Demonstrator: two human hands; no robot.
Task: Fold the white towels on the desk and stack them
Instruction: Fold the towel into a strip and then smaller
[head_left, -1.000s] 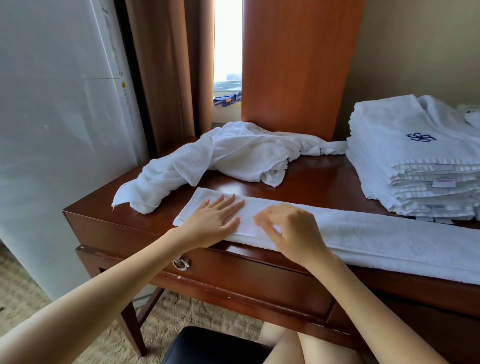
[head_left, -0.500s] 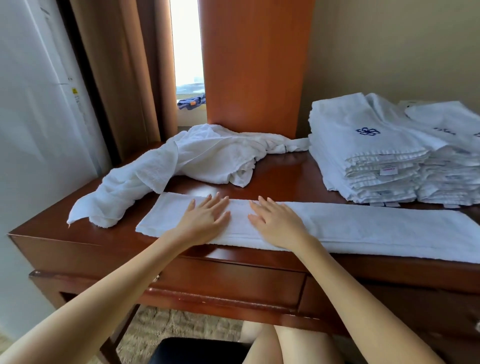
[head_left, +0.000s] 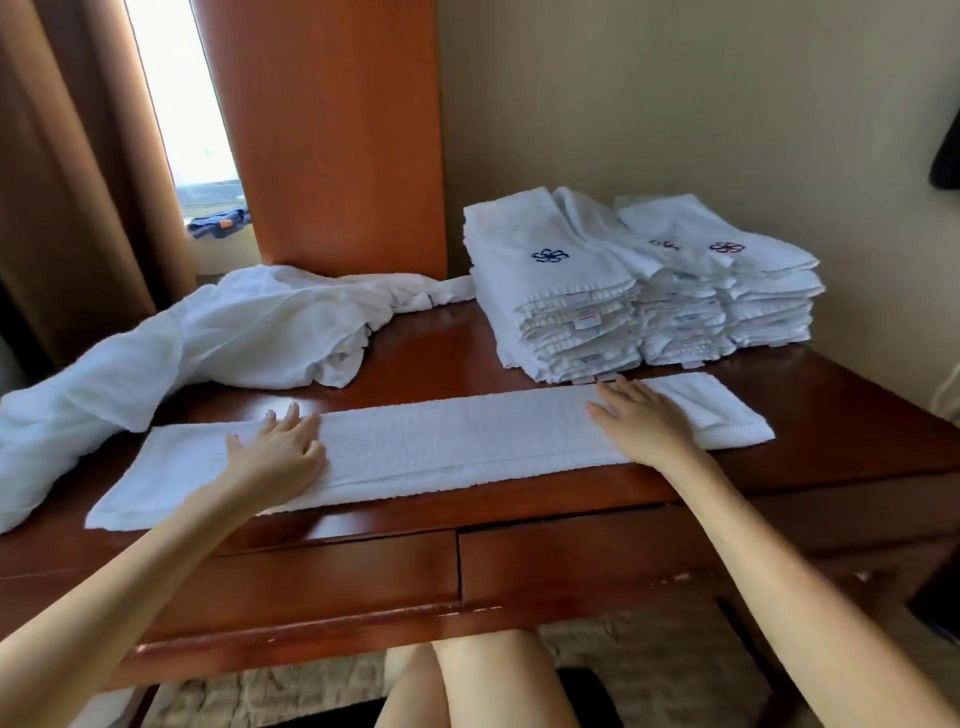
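Observation:
A white towel (head_left: 447, 441), folded into a long narrow strip, lies along the front of the wooden desk (head_left: 431, 353). My left hand (head_left: 278, 454) presses flat on its left part, fingers straight. My right hand (head_left: 641, 415) lies flat on its right part, near the short end. Behind it at the right stand two stacks of folded white towels (head_left: 576, 306), the top ones marked with embroidered emblems. An unfolded heap of white towels (head_left: 249, 327) sprawls over the desk's left back area and hangs off the left edge.
A tall wooden panel (head_left: 337, 130) rises behind the desk, with a window and brown curtain (head_left: 78, 156) to its left. Two drawers (head_left: 571, 561) sit under the desk front. My knees and a dark stool show below.
My right hand has slid along the strip to its right end while the left hand stays flat on the left part. The view has turned right, showing the whole strip and both stacks.

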